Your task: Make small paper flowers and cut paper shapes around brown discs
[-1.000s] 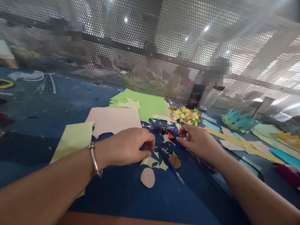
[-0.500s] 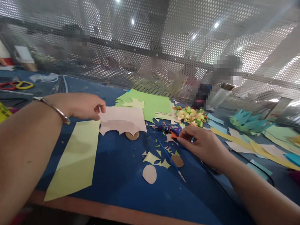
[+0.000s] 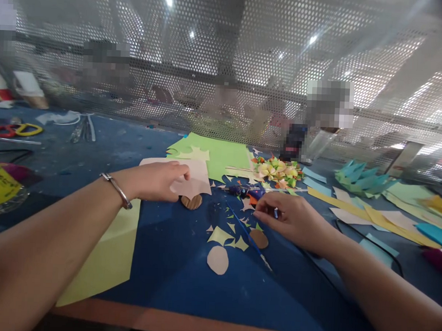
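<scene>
My left hand is over the pale pink sheet with scalloped cut edges. Its fingers are bent but apart, and I cannot tell whether they touch the paper. A round wooden disc shows at that sheet's lower edge. My right hand is curled near the blue glue gun and a small orange scrap. A small shiny bit shows between its fingers; what it is stays hidden. Below lie a thin blue-handled brush, a brown disc and a pale pink paper oval.
A yellow sheet lies partly under my left forearm. Behind are a green sheet and a heap of small paper flowers. Paper strips and a teal paper piece are at right, scissors at far left. A perforated metal screen stands behind.
My left hand has moved right and slightly nearer, from the pink sheet's left edge to over its middle. My right hand has barely moved. The view has shifted slightly.
</scene>
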### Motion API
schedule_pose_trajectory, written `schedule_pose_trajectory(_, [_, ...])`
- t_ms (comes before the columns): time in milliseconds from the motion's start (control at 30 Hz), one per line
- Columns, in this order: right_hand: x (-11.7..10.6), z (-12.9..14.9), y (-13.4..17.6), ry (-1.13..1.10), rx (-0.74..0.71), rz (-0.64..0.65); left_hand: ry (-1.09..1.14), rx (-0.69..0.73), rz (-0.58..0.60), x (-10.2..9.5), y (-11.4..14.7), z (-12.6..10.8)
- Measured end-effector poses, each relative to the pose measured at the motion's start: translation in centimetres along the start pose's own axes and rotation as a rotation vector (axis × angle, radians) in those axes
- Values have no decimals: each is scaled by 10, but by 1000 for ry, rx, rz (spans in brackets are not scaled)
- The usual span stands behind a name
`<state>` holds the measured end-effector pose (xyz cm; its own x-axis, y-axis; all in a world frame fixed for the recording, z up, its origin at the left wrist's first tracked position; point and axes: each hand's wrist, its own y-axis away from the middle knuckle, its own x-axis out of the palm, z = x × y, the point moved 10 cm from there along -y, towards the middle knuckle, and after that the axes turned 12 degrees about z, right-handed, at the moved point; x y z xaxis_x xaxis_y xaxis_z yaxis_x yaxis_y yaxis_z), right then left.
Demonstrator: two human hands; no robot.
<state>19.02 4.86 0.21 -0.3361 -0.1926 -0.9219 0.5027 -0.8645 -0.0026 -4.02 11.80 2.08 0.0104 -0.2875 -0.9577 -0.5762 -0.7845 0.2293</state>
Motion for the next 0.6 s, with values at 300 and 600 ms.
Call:
schedule_pose_trajectory(300, [-1,7,0,17,-58,-18,-110,86,-164,1,-3,-6])
schedule_pose_trajectory(600, [-2,13,1,11,-84,-26,-35,155,-100,11,1,-23])
